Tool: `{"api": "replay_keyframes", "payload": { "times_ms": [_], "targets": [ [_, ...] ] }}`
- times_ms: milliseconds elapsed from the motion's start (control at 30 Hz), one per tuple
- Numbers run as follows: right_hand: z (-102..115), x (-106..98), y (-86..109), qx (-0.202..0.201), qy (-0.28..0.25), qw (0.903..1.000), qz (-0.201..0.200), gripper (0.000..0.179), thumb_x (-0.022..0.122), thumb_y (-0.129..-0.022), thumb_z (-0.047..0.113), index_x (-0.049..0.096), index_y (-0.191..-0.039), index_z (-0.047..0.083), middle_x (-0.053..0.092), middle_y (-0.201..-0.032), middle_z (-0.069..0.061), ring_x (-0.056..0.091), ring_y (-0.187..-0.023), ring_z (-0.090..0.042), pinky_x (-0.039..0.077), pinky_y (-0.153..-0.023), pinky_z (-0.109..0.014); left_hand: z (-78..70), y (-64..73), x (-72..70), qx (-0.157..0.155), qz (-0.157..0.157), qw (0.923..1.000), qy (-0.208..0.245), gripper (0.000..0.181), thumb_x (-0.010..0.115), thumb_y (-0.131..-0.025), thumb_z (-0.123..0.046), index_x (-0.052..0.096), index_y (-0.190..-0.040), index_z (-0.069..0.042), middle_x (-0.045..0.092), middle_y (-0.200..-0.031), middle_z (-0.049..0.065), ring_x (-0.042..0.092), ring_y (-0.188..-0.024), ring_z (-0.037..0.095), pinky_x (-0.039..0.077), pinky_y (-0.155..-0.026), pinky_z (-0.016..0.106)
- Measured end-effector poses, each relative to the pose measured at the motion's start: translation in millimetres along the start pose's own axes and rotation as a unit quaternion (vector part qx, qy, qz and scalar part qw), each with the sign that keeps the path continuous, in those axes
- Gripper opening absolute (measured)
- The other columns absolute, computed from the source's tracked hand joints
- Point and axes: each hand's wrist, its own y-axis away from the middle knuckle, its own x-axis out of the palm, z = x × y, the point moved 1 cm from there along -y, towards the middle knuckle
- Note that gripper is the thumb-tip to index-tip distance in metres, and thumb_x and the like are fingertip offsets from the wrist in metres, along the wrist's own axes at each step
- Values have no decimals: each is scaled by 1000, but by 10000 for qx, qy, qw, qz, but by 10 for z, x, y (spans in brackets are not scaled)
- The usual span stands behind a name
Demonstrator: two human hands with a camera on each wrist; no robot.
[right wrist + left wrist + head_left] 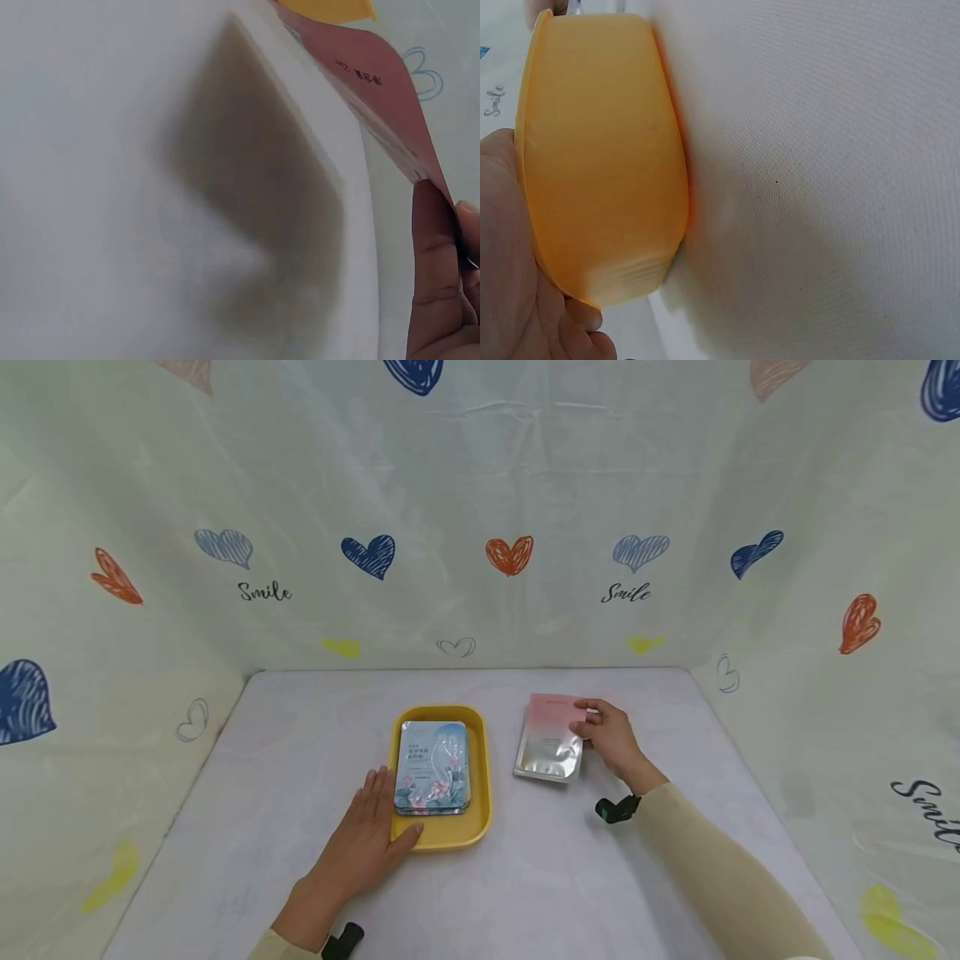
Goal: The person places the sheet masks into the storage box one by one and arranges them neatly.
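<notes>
In the head view, my right hand (609, 739) pinches the right edge of a pink and silver foil sachet (553, 735) between thumb and fingers. The right wrist view has the pink back of this sachet (367, 82) raised over the table, casting a shadow there. My left hand (363, 835) rests with straight fingers along the left rim of a yellow tray (478, 827), its thumb at the front rim. Inside the tray lies a small stack of blue floral sachets (432, 768). From the left wrist, the tray's outer wall (604, 157) shows beside the palm.
A white cloth covers the table (300, 718). Behind and on both sides hangs a pale curtain (465, 468) printed with hearts and "Smile". Dark wrist cameras (618, 810) sit on both wrists, over beige sleeves (720, 868).
</notes>
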Motion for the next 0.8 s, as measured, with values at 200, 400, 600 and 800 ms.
{"api": "replay_keyframes", "payload": {
  "times_ms": [200, 400, 600, 800],
  "targets": [
    [102, -9, 16, -32, -286, 9996, 37, 49, 65, -103, 3, 51, -150, 0, 64, -139, -29, 71, -93, -13, 63, -75, -26, 8, -2, 6, -5, -77, 9998, -163, 99, 56, -104, -58, 11, -167, 4, 13, -175, 25, 9, -164, 42, 20, -130, 59],
    [241, 39, 32, -114, -431, 9990, 48, 48, 66, -103, 4, 53, -149, 2, 66, -136, -26, 71, -92, -15, 64, -74, -28, -1, 2, 3, 40, -215, 9995, -217, 98, 55, -103, -59, 17, -166, 6, 17, -174, 26, 12, -163, 43, 21, -130, 60],
    [430, 135, 38, -253, -672, 9973, 148, 47, 68, -102, 5, 54, -147, 2, 68, -133, -23, 72, -91, -17, 64, -72, -29, -15, 7, -21, 61, -157, 9997, -190, 97, 54, -105, -58, 15, -166, 7, 16, -174, 27, 10, -163, 43, 21, -130, 60],
    [643, 329, 76, -385, -1071, 9931, 290, 46, 67, -102, 1, 55, -146, 0, 69, -132, -23, 74, -87, -16, 64, -69, -28, -17, 7, -31, 25, -91, 9997, -208, 96, 53, -105, -58, 14, -166, 6, 15, -174, 26, 9, -163, 42, 20, -130, 59]
  ]
}}
